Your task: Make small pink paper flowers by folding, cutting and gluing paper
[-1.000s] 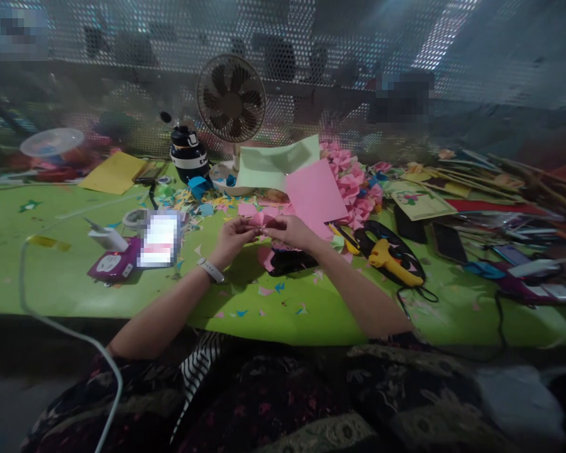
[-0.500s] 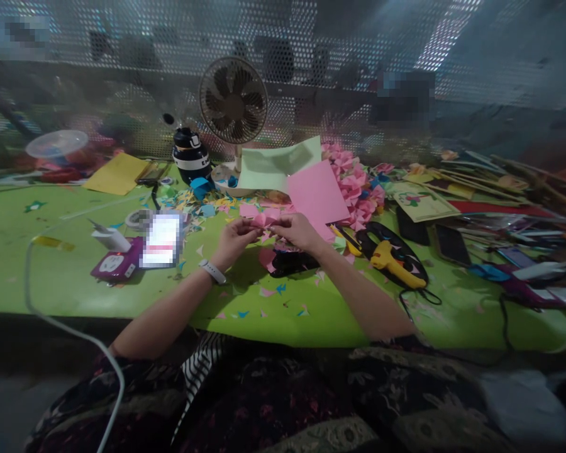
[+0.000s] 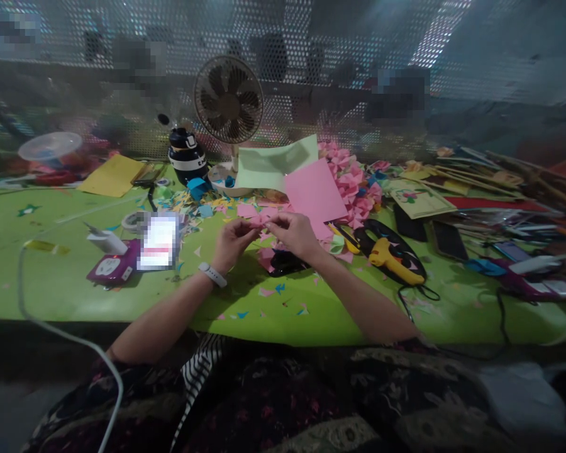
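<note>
Between my two hands is a small pink paper flower (image 3: 260, 219), its petals partly covered by my fingers. My left hand (image 3: 233, 243), with a white band at the wrist, pinches its left side. On the other side my right hand (image 3: 296, 234) grips it between thumb and fingers. Just below the hands lies a dark object (image 3: 287, 263) with pink paper beside it; its kind is hard to make out. Beyond my right hand rest a pink paper sheet (image 3: 315, 192) and a heap of pink paper flowers (image 3: 351, 179).
A yellow glue gun (image 3: 396, 261) lies to the right on a black holder. A lit phone (image 3: 158, 242) leans by a purple power strip (image 3: 113, 264) at left. Behind stand a fan (image 3: 229, 100) and a dark bottle (image 3: 187, 157). Paper scraps litter the green table (image 3: 170, 302).
The view has shifted slightly. My right fingers have moved a little left over the pink paper flower, covering more of it; my left hand keeps its pinch.
</note>
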